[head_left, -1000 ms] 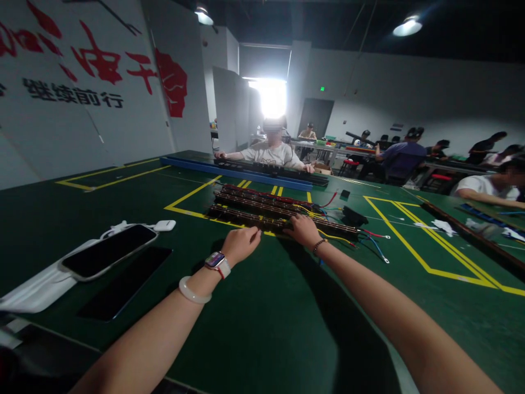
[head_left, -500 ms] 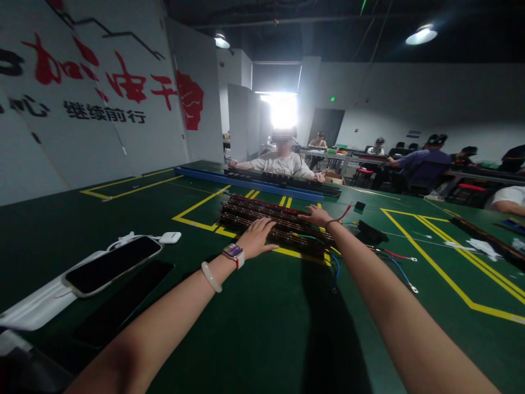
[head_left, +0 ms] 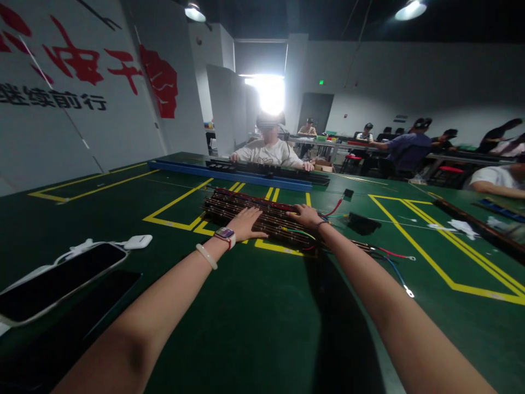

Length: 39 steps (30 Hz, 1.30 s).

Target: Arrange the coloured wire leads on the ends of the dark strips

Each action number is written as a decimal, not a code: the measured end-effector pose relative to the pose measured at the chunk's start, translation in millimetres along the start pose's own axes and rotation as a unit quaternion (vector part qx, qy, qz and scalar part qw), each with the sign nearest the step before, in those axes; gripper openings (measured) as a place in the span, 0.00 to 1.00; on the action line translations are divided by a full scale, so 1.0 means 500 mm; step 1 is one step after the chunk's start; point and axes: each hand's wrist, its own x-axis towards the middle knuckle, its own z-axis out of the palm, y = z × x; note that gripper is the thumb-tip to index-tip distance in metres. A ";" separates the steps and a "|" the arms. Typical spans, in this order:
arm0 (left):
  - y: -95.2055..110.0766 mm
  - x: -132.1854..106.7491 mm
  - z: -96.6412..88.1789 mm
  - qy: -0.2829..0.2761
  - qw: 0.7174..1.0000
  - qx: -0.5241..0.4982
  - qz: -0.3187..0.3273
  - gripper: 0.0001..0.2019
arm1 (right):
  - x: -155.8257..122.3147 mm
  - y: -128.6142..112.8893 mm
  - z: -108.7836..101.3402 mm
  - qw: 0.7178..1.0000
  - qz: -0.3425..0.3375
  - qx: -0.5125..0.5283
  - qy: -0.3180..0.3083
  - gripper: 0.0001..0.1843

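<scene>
A bundle of long dark strips with copper-coloured edges (head_left: pixel 274 216) lies on the green table (head_left: pixel 254 306). Flat on its near left side rests my left hand (head_left: pixel 246 223), fingers stretched out and thumb spread. Over the right end of the bundle, my right hand (head_left: pixel 304 215) lies with its fingers spread. A green-yellow wire (head_left: pixel 301 232) runs along the near side. Beyond my right wrist, a red wire (head_left: pixel 335 208) and a blue wire (head_left: pixel 396 268) with a metal lug stick out. My right forearm hides part of the wire end.
A phone (head_left: pixel 65 279), a second dark phone (head_left: pixel 110 301) and a white earbud case (head_left: pixel 138 242) lie at left. A black piece (head_left: pixel 363 224) sits right of the bundle. Across the table, a person (head_left: pixel 270 150) sits behind a long blue rail (head_left: pixel 233 176). Yellow tape lines (head_left: pixel 410 246) mark the surface.
My view has turned slightly, so most things appear further left. Both hands stay on the bundle, which lies a little farther from the near tape line. A blue wire beside my right forearm is no longer visible.
</scene>
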 end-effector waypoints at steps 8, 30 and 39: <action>0.075 -0.007 0.001 0.018 0.999 -0.021 0.026 0.46 | -0.087 0.029 -0.014 1.000 0.024 0.012 -0.006 0.38; 0.618 0.090 0.104 0.085 0.955 -0.020 0.282 0.50 | -0.658 0.405 -0.106 0.961 0.276 0.024 -0.004 0.39; 0.660 0.030 0.083 0.102 0.969 -0.076 0.211 0.46 | -0.687 0.305 -0.140 0.966 0.181 -0.175 0.065 0.36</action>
